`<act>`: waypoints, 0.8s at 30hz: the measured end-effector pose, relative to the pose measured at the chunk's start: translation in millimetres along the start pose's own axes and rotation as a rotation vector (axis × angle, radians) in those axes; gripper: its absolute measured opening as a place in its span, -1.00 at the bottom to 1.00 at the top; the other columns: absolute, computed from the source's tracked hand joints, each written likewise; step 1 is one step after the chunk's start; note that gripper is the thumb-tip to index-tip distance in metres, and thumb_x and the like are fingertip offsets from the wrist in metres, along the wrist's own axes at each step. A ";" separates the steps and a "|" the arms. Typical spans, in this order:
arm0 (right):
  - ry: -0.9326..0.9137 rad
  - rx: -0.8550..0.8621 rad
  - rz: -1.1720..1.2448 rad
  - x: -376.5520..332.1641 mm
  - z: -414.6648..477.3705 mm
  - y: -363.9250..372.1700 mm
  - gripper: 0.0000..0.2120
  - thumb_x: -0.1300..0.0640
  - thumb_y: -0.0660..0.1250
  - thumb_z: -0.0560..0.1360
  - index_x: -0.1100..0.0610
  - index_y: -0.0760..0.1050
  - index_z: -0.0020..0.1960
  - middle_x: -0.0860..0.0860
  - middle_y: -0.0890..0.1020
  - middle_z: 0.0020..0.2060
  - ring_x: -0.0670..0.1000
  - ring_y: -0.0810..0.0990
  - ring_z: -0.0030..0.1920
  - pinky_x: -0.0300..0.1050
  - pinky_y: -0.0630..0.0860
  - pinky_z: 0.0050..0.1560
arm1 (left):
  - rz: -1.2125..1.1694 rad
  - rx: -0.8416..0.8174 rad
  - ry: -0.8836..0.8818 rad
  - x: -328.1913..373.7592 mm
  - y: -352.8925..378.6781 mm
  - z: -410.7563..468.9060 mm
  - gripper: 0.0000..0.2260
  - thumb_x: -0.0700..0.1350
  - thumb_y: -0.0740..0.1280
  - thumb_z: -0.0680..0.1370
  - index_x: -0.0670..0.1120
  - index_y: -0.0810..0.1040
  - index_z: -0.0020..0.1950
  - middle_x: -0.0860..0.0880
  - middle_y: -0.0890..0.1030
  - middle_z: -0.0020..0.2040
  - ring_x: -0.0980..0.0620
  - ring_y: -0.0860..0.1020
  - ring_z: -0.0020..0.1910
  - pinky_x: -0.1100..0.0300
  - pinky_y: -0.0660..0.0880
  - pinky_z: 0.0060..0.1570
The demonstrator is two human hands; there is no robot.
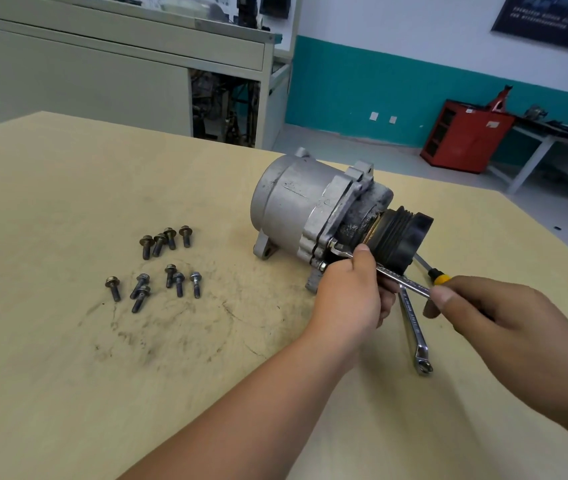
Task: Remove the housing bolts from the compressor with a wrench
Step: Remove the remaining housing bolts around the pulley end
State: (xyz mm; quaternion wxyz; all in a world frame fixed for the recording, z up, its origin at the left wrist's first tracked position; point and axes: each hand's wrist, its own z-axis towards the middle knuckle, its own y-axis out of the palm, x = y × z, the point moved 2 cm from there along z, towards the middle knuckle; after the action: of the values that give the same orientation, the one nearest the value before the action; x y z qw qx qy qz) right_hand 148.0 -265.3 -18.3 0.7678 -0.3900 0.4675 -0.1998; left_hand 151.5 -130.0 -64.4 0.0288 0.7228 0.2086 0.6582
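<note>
A grey metal compressor (296, 206) with a black pulley (402, 237) lies on its side on the wooden table (50, 341). A silver wrench (398, 278) sits on a bolt at the housing flange. My left hand (348, 296) grips the compressor's near end below the pulley, its thumb against the wrench. My right hand (504, 310) pinches the wrench's free end. Several removed bolts (161, 265) lie loose on the table to the left.
A second wrench (414, 334) lies on the table under my hands. A yellow-and-black screwdriver (436, 277) lies behind it. The table's far and right edges are near the compressor. A grey cabinet (102, 64) and a red cabinet (466, 136) stand beyond.
</note>
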 end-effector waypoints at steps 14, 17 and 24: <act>-0.019 0.077 0.112 2.4 -6.1 8.9 -0.81 0.19 0.35 0.47 0.03 0.55 -0.31 0.00 0.57 -0.51 -0.10 0.50 -0.57 -0.43 0.34 -0.48 | 0.026 -0.014 0.060 -6.6 -4.5 -3.3 -0.52 0.11 0.10 0.63 -0.12 0.49 -0.38 0.06 0.42 -0.61 0.16 0.31 -0.63 0.38 0.25 -0.59; -0.129 0.093 -0.008 5.4 -9.1 11.8 -0.83 0.16 0.36 0.46 0.03 0.52 -0.31 -0.06 0.55 -0.50 -0.07 0.50 -0.50 -0.34 0.36 -0.47 | 0.103 0.008 0.084 -4.7 -4.8 -3.1 -0.52 0.12 0.11 0.62 -0.09 0.45 -0.41 0.05 0.44 -0.60 0.15 0.33 -0.62 0.31 0.28 -0.53; -0.415 0.193 -0.496 13.6 -10.1 17.6 -0.66 0.03 0.14 0.47 0.19 0.53 -0.34 0.01 0.48 -0.56 0.10 0.45 -0.56 -0.16 0.33 -0.54 | 0.252 0.017 0.125 -4.8 -2.6 -2.1 -0.44 0.04 0.02 0.66 -0.04 0.40 -0.53 0.01 0.46 -0.55 0.08 0.36 -0.56 0.16 0.32 -0.34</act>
State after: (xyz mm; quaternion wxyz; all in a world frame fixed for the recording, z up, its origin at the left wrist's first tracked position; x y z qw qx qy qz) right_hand 144.7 -267.7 -42.4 0.8080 -0.4497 0.1708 -0.3402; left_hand 148.6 -129.7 -69.4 -0.0731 0.7012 0.1230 0.6984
